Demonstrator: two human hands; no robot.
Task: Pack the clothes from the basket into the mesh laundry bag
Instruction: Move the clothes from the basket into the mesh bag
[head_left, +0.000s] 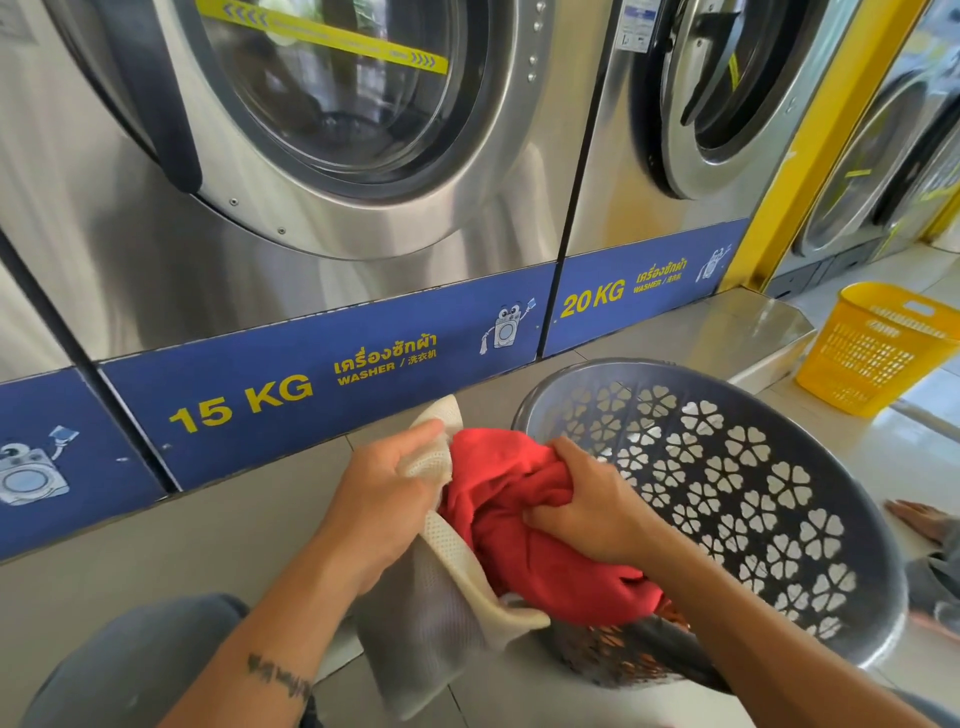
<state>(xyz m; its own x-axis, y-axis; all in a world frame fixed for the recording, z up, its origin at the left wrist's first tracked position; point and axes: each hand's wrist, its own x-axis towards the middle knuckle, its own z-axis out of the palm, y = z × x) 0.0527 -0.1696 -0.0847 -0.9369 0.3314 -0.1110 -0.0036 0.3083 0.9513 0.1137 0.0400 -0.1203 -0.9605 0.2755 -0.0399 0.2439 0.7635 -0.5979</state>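
Clothes are passing now from the basket (810, 545) into the mesh laundry bag (441, 597). One red garment (519, 525) is in hand, and it sits between the two hands, bunched up, partly inside the mouth of the bag and partly outside.

The left hand (384, 499) holds the upper edge of the bag; its fingers (415, 441) are closed in a pinch on the white mesh rim and lift it, so the mouth stays open just beside the red cloth. The right hand (587, 504) is closed on the garment; its fingers are curled narrow into the red folds and press toward the opening. The rest of the bag hangs below the left fingers, grey and soft.

The grey basket stands just behind the right hand, tipped toward the person. Under the right wrist some dark and orange cloth (654, 629) shows at the low side of it, so I judge more pieces wait there.

The step in hand is the stuffing of the red piece. The next move, I think, calls for pushing the garment deeper past the rim, while the left fingers keep the mouth wide, because loose mesh can fold shut and block the cloth.
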